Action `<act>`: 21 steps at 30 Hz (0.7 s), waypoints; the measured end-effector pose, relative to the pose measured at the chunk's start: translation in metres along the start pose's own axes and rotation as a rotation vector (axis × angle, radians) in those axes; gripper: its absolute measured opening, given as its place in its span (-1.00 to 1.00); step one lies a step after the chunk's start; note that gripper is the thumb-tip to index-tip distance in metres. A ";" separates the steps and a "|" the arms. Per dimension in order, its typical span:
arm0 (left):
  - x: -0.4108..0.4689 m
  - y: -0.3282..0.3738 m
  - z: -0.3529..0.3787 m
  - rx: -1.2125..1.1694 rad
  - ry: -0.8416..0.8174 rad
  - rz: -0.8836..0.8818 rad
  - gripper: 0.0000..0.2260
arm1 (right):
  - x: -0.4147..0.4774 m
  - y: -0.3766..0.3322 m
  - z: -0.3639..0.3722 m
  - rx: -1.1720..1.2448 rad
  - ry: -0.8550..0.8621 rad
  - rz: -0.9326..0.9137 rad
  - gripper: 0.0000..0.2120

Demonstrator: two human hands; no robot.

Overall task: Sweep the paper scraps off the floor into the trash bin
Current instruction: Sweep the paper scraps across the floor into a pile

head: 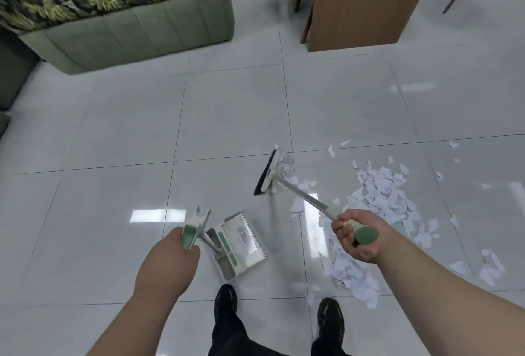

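White paper scraps [380, 193] lie heaped on the tiled floor at the right, with strays spread around them. My right hand [358, 236] grips the green end of a broom handle; the broom head [267, 173] rests on the floor at the left edge of the scraps. My left hand [173, 256] grips the green handle top of a long-handled dustpan, whose white and green pan [241, 244] sits on the floor in front of my feet, apart from the scraps. No trash bin is in view.
A green sofa [136, 31] with a leaf-print cover stands at the back left. A wooden cabinet [366, 0] and chair legs stand at the back right. My black shoes [227, 301] are at the bottom centre.
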State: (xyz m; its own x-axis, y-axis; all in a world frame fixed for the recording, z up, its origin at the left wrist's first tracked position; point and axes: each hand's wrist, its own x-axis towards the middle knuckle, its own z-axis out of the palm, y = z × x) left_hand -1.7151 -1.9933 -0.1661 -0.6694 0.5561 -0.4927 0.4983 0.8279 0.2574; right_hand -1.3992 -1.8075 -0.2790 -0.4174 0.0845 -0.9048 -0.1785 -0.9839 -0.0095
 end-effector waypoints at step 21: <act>-0.170 -0.036 0.067 -0.086 0.045 -0.008 -0.80 | -0.158 0.068 -0.071 -0.316 0.143 -0.121 -0.74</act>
State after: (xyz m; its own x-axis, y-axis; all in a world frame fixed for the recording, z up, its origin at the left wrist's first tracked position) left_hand -1.5827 -2.1222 -0.1473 -0.6981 0.5503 -0.4580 0.4447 0.8346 0.3251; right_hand -1.2820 -1.8990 -0.1674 -0.2774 0.2021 -0.9392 0.0745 -0.9702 -0.2308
